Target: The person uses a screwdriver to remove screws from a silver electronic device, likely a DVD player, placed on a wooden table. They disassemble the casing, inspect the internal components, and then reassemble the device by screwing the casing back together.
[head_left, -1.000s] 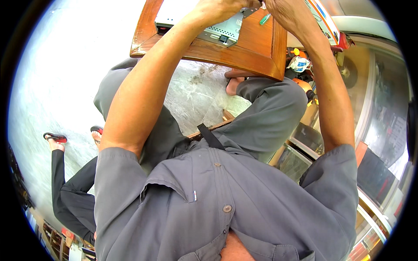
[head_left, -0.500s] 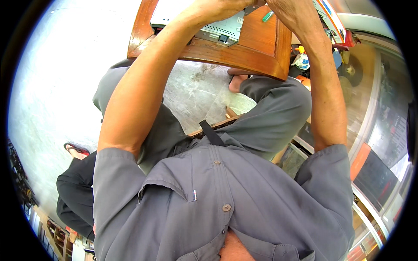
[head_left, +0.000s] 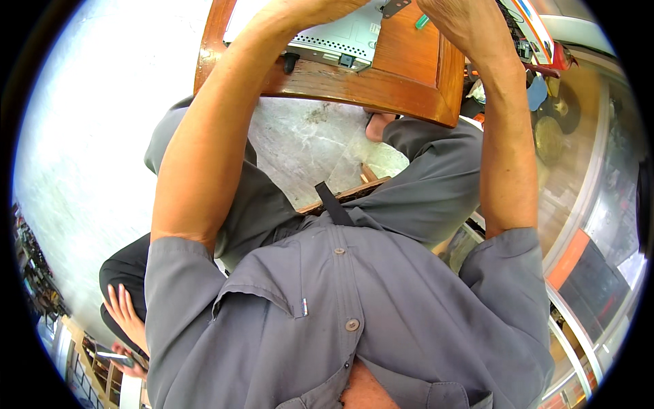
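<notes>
My left hand (head_left: 323, 12) reaches over a silver metal electronic unit (head_left: 340, 41) with rows of small holes, near a dark metal bracket (head_left: 396, 8) at the top edge; its fingertips are out of view. My right hand (head_left: 455, 24) is beside the green handle of a tool (head_left: 422, 20), its fingers cut off by the top edge, so what it holds is hidden. The unit rests on a brown wooden board-like top (head_left: 409, 95) beyond my knees. A small black piece (head_left: 291, 63) lies under the unit's near side.
Another person sits at lower left, one hand (head_left: 125, 313) on a dark trouser leg, the other holding a phone-like device (head_left: 114, 358). A printed box (head_left: 535, 34) and assorted clutter stand at upper right. A glass-fronted cabinet (head_left: 589, 204) lines the right side.
Both my arms have shifted slightly, with more of the fingers leaving the top edge. The other person's feet have gone from view; their hands and the device now show.
</notes>
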